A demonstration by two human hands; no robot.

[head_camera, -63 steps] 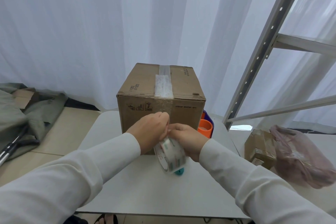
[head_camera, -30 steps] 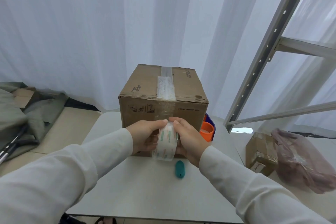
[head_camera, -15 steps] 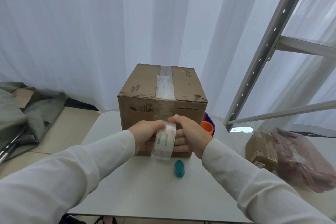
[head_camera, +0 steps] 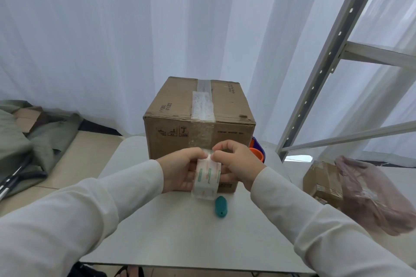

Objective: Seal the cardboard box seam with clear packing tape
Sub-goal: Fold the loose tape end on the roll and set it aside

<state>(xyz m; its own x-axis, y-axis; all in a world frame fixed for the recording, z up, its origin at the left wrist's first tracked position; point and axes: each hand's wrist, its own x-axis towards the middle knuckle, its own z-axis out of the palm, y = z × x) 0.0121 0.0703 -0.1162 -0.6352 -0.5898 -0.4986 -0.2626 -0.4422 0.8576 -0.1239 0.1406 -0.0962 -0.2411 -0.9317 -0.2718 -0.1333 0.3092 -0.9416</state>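
A closed cardboard box (head_camera: 175, 119) stands at the far side of a white table (head_camera: 180, 227). A strip of clear tape (head_camera: 202, 105) runs along its top seam and down over the front face. In front of the box I hold a roll of clear packing tape (head_camera: 207, 177) on edge, with green and orange printing on it. My left hand (head_camera: 180, 170) cups the roll from the left. My right hand (head_camera: 236, 162) grips it from the right, thumb and forefinger pinched at the roll's top edge.
A small teal object (head_camera: 220, 206) lies on the table just right of the roll. An orange and blue item (head_camera: 256, 150) peeks out behind the box's right side. A metal shelf frame (head_camera: 319, 69), a small carton (head_camera: 322, 177) and a pink bag (head_camera: 369, 195) are at the right; grey cloth (head_camera: 20, 141) lies at the left.
Both hands brought the roll up from low over the table and turned it on edge against the box front. My right fingers have moved to pinch at the roll's top.
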